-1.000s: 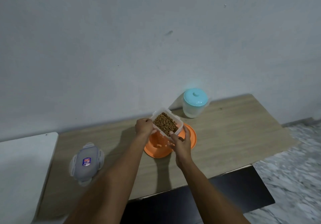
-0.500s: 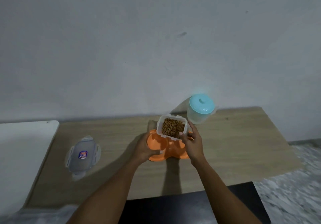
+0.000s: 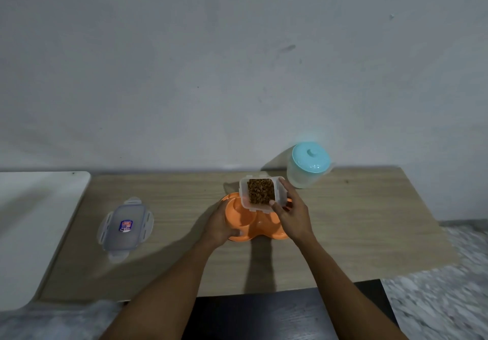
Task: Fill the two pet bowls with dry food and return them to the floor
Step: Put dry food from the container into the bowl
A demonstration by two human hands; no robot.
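Matt wood-grain table (image 3: 343, 234), smooth orange plastic bowl (image 3: 243, 221), translucent plastic container (image 3: 280, 194), frosted plastic lid (image 3: 125, 227)

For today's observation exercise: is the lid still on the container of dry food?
No: the food container is open, and its lid lies apart on the table.

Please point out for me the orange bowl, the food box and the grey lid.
orange bowl (image 3: 239, 214): head view, on the bare floor of its left well.
food box (image 3: 261, 191): head view, on the kibble inside.
grey lid (image 3: 126, 227): head view, on its centre sticker.
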